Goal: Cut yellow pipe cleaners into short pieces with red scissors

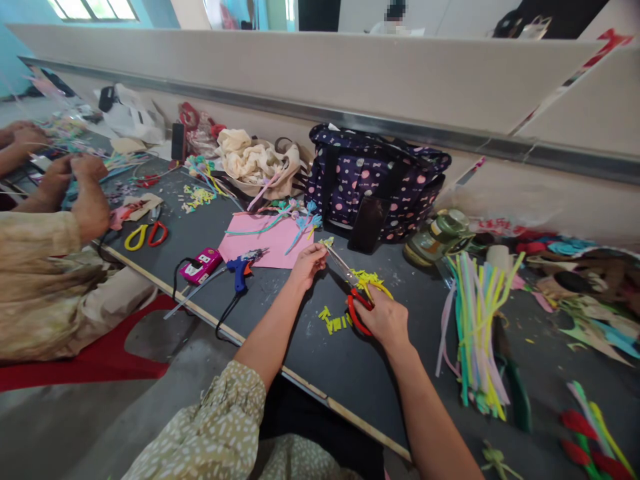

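Note:
My right hand (387, 317) is wrapped round a pair of scissors (343, 267) with one red and one yellow handle loop. Their blades point up and left, toward the fingertips of my left hand (310, 262). Those fingers are pinched on a small yellowish-green piece (327, 241) at the blade tips; its exact kind is too small to tell. Below and behind the scissors lie a heap of yellow snippets (367, 278) and some loose yellow-green cut pieces (334, 323) on the dark tabletop (310, 360).
A blue glue gun (240, 268) and a pink box (201, 266) lie left, by a pink sheet (270, 250). Behind stand a polka-dot bag (350, 167), a phone (369, 223) and a jar (437, 237). Coloured strips (477, 327) lie right. A co-worker's hands (80, 170) are at far left.

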Action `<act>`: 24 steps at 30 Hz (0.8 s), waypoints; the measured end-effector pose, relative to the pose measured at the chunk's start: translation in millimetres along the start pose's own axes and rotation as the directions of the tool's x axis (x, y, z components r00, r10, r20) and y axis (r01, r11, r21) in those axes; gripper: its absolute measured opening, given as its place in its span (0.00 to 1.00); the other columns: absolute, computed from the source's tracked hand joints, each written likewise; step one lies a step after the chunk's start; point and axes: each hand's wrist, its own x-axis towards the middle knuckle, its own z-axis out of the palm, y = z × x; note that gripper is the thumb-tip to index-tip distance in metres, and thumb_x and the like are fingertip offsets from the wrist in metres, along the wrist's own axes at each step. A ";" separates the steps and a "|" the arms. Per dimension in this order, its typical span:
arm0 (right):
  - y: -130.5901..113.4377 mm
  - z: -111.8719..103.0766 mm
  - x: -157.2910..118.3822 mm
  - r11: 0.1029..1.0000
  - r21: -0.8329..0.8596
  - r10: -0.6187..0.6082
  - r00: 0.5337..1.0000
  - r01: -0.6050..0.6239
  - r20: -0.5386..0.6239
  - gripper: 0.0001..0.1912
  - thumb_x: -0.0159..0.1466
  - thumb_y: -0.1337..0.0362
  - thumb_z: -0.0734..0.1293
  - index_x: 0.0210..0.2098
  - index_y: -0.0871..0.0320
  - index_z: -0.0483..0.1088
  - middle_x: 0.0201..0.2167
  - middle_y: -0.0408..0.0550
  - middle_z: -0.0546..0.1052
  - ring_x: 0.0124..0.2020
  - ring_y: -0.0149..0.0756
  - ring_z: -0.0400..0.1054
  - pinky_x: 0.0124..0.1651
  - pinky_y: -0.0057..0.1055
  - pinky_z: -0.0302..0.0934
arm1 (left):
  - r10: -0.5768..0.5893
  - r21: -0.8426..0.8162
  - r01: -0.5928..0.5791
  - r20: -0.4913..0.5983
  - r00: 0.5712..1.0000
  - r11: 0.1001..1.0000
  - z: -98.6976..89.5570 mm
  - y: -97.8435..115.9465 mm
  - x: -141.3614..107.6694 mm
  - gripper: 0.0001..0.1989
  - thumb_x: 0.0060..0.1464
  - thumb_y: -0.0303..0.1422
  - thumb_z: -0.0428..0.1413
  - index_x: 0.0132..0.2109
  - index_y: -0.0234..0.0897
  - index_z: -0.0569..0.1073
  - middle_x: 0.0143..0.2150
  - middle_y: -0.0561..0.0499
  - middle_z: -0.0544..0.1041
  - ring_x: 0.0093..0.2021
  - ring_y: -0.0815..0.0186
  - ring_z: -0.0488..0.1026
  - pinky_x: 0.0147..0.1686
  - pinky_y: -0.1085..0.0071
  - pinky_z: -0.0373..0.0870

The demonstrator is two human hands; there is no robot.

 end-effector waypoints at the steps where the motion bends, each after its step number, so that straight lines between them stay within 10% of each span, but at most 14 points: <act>1: 0.0 0.3 0.0 1.000 0.002 0.001 1.000 -0.001 0.004 0.22 0.59 0.43 0.59 0.35 0.56 0.70 0.28 0.45 0.75 0.29 0.33 0.69 0.28 0.27 0.47 | 0.000 -0.003 0.000 0.000 1.000 1.000 0.2 -0.2 -0.1 0.12 0.39 0.33 0.63 0.28 0.34 0.69 0.24 0.54 0.69 0.21 0.76 0.60 0.21 0.77 0.54; 24: -4.8 -10.3 6.7 0.990 -0.125 0.078 0.995 -0.071 0.057 0.26 0.58 0.42 0.60 0.41 0.58 0.66 0.34 0.50 0.74 0.34 0.37 0.68 0.29 0.29 0.50 | 0.027 0.002 -0.027 -0.088 0.996 1.000 -1.1 8.2 2.1 0.11 0.38 0.34 0.61 0.29 0.33 0.68 0.28 0.50 0.74 0.21 0.76 0.62 0.19 0.77 0.54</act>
